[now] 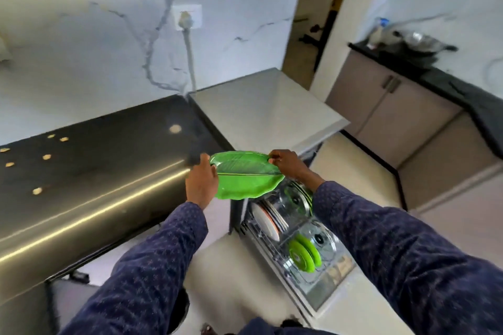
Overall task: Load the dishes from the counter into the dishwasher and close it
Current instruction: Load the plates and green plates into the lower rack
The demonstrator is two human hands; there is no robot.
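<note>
Here, above the black tabletop's (89, 171) end, the left hand (202, 185) cups the green leaf-shaped plate (245, 178) at its nine o'clock rim, fingers hidden beneath, their state unclear. At two o'clock, the right hand (285, 164) pinches its rim over the open dishwasher's rack (296, 242).

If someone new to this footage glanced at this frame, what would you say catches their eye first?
The bright green leaf-shaped plate stands out at centre, held at its two ends by the left hand and right hand above the open dishwasher. Below it, in the pulled-out rack, round green plates stand on edge near white plates. To the left runs a glossy black counter.
</note>
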